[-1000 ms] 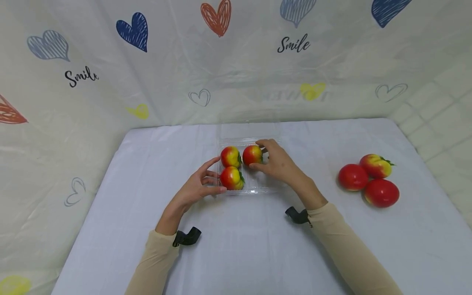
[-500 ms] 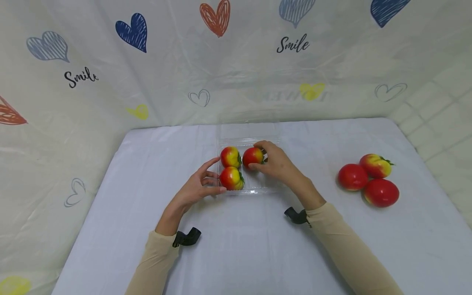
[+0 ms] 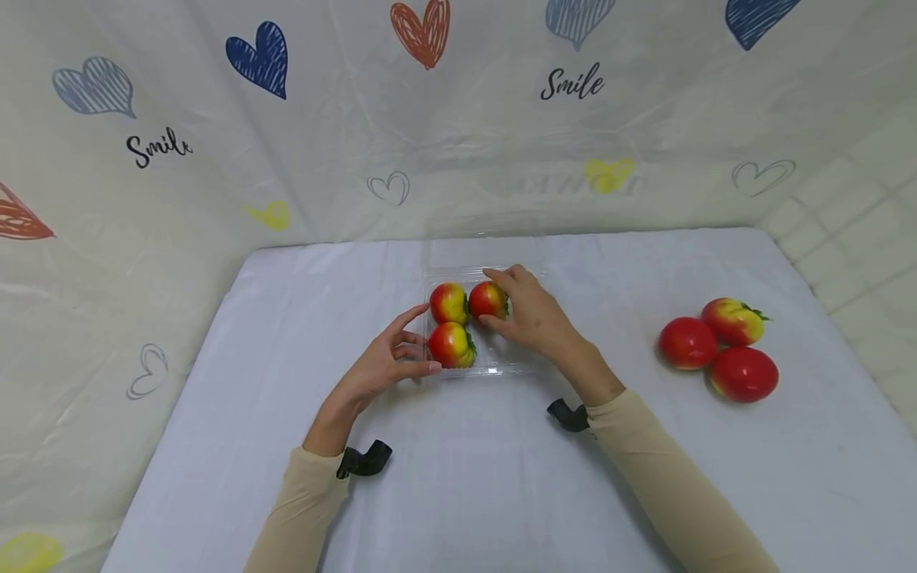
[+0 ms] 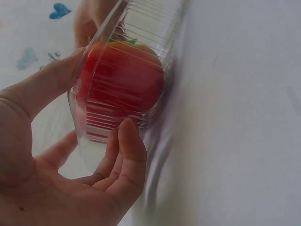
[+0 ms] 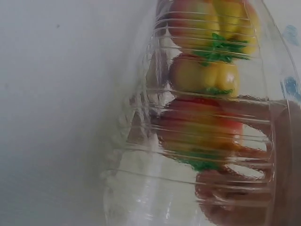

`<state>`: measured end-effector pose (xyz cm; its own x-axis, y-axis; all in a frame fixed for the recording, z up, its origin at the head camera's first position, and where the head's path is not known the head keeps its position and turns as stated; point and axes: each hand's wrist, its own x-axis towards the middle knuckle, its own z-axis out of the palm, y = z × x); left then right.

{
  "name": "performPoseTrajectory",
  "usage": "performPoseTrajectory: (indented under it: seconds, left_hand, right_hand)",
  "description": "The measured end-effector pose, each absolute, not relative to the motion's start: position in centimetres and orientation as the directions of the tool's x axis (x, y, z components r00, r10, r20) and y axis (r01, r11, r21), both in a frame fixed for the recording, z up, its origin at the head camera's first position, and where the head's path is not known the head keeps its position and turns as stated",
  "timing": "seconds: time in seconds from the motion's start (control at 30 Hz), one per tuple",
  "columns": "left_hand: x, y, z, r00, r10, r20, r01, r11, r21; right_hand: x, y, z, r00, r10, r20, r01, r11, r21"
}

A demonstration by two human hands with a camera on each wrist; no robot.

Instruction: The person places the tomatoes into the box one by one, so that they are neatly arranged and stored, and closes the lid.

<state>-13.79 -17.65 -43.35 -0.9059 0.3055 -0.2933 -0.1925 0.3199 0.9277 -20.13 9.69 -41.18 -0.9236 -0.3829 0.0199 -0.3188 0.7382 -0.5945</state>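
Observation:
In the head view, a clear plastic container [image 3: 501, 368] lies on the table with its lid raised at the back. Two red-and-yellow tomatoes with green leafy tops, a rear one [image 3: 449, 303] and a front one [image 3: 451, 344], lie along its left side. My left hand [image 3: 380, 362] grips the container's left side, thumb at the front corner and fingers against the ribbed wall [image 4: 117, 94]. Inside the container, my right hand [image 3: 533, 314] holds a third tomato [image 3: 487, 299] between thumb and fingers, beside the rear one. The container wall partly blurs it in the right wrist view.
Three more tomatoes sit in a cluster on the right of the table: a round one [image 3: 688, 343], a leafy one [image 3: 732, 321] and a larger one [image 3: 743, 374]. White cloth [image 3: 458, 477] covers the table; a printed curtain [image 3: 322, 143] hangs behind it.
My right hand has shifted slightly left and back, and the tomato in it sits closer to the rear left one. The left hand keeps its place on the container.

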Motion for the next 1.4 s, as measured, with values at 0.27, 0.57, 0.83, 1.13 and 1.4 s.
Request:
performPoseTrajectory:
  seconds: [0.27, 0.57, 0.83, 1.13, 1.4]
  left_hand:
    - [-13.86, -17.69, -43.51, -0.905, 0.31, -0.292, -0.189, 0.323, 0.928]
    - [-13.72, -17.73, -43.47, -0.906, 0.306, -0.291, -0.193, 0.314, 0.93]
    - [-13.65, -17.69, -43.46, -0.907, 0.302, -0.292, -0.196, 0.312, 0.93]
    - [-13.72, -17.73, -43.57, -0.908, 0.308, -0.285, -0.191, 0.3, 0.935]
    - [-13.78, -17.75, -43.72, -0.908, 0.311, -0.282, -0.191, 0.293, 0.937]
  right_hand:
    - [-20.06, 9.8, -41.4, -0.931, -0.365, -0.018, -0.269, 0.716, -0.644]
    - [-20.1, 10.54, -41.82, -0.899, -0.437, 0.017, -0.335, 0.665, -0.668]
    - [-19.76, 10.26, -42.02, -0.914, -0.405, 0.023, -0.328, 0.706, -0.627]
    - [-19.58, 10.34, -41.9, -0.914, -0.404, 0.039, -0.341, 0.713, -0.612]
    - [-19.59, 10.53, -41.6, -0.924, -0.381, 0.024, -0.311, 0.714, -0.628]
